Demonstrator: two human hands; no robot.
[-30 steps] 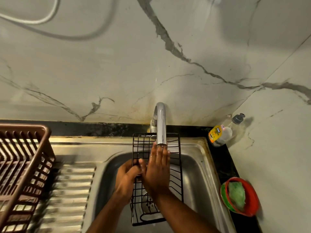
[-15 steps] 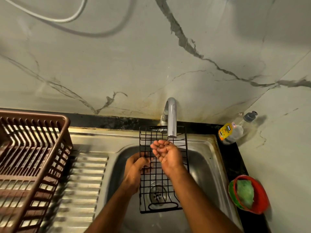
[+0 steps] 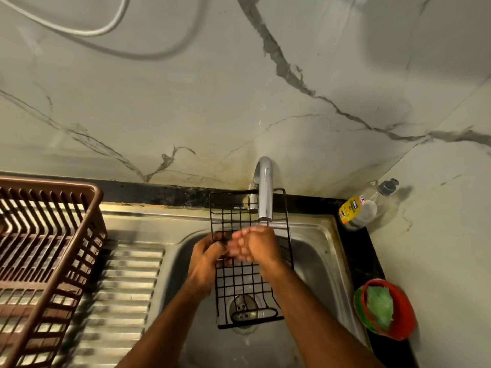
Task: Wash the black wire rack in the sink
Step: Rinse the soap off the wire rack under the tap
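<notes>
Under the curved chrome tap (image 3: 264, 189), inside the stainless steel sink (image 3: 313, 261), stands the black wire grid rack (image 3: 247, 282), propped upright, foot by the drain. Left hand (image 3: 206, 257) grips the rack's left edge, fingers curled round the wire. Right hand (image 3: 256, 247) blurred against the grid, fingers loosely bent; hold impossible to tell. Best to keep the left grip firm, rub along each wire, then turn the rack for its far side.

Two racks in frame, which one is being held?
The black wire rack standing in the sink; the left hand grips its edge. The brown plastic rack sits untouched on the drainboard.
</notes>
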